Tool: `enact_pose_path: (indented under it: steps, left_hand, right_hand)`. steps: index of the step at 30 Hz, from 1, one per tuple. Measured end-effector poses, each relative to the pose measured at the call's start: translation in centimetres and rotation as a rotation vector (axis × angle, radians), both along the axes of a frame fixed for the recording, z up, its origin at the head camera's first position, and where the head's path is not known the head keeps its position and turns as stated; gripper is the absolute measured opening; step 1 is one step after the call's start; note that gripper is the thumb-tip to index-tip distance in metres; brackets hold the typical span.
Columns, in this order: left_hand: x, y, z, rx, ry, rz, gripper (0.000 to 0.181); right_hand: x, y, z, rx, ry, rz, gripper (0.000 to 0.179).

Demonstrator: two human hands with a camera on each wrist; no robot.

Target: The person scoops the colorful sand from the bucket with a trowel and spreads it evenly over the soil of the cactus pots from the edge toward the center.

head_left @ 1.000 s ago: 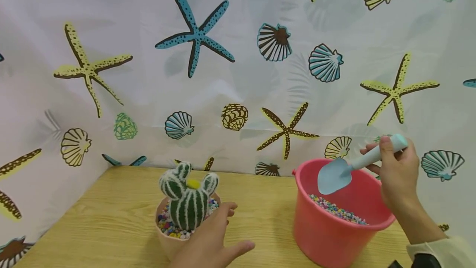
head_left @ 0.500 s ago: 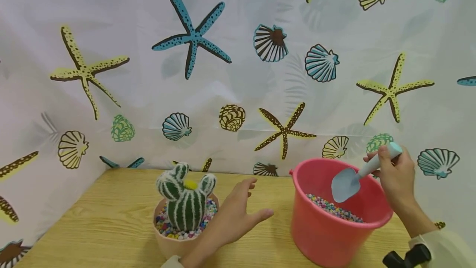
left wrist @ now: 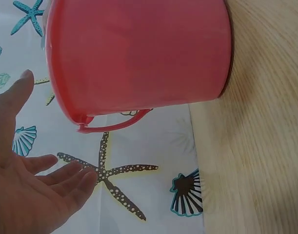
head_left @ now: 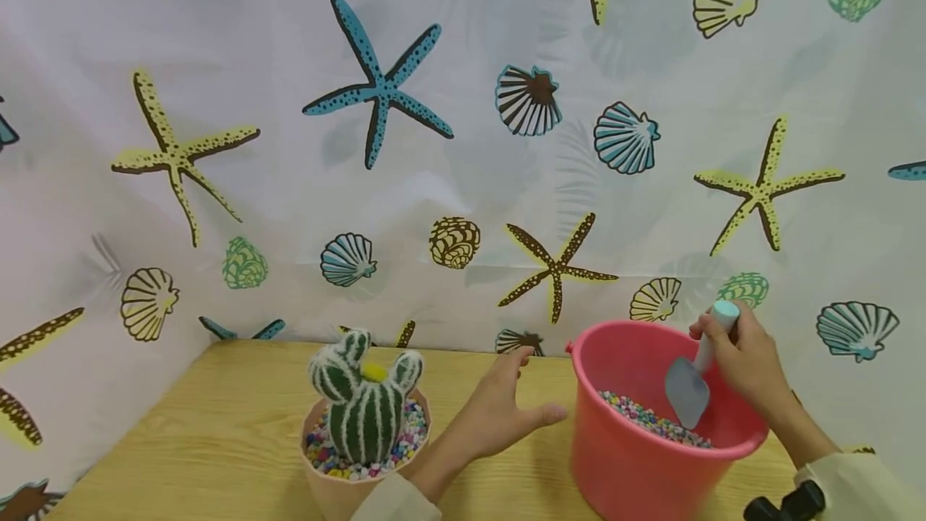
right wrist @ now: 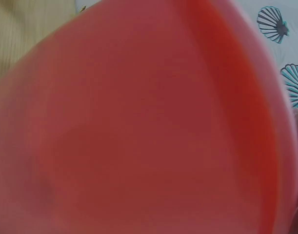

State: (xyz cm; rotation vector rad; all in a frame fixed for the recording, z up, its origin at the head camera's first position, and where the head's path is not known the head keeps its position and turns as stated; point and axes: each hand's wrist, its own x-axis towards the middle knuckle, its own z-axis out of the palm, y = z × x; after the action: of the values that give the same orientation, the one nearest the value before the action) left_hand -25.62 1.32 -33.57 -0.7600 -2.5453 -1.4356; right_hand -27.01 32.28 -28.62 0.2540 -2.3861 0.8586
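My right hand grips the pale handle of a small blue-grey trowel at the right side of a red bucket. The trowel's blade points down inside the bucket, its tip at the multicoloured pebbles. My left hand is held out between the plant pot and the bucket, fingers extended, thumb apart, holding nothing. In the left wrist view the left hand shows beside the bucket's rim and handle. The bucket's outer wall fills most of the right wrist view, hiding the trowel there.
A knitted green cactus stands in a peach pot with coloured pebbles around it, left of my left forearm. Everything rests on a wooden tabletop. Behind hangs a white cloth printed with starfish and shells.
My right hand has lowered and tilted the trowel, bringing its blade from above the bucket rim down to the pebbles. My left hand has moved right, away from the cactus pot toward the bucket.
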Motion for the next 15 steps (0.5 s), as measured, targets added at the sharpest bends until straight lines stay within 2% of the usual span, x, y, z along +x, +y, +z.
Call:
enact_pose_path:
  steps: [3,6,11,15]
  left_hand:
    - [0.0,0.3,-0.2,-0.008,-0.021,-0.006,0.086]
    - [-0.2,0.8,-0.3,-0.002,-0.045,-0.015,0.088]
    - [-0.4,1.7,-0.5,0.004,-0.072,-0.011,0.090]
    - [-0.4,2.7,-0.5,0.004,-0.093,-0.007,0.094]
  right_hand:
    - [-0.2,-0.2,-0.6,0.043,0.000,0.027,0.025]
    - [-0.2,-0.4,-0.9,0.076,-0.033,0.020,0.026]
    - [0.2,-1.7,-0.6,0.096,-0.111,-0.108,0.032]
    - [0.7,-3.7,-0.3,0.124,-0.119,-0.173,0.030]
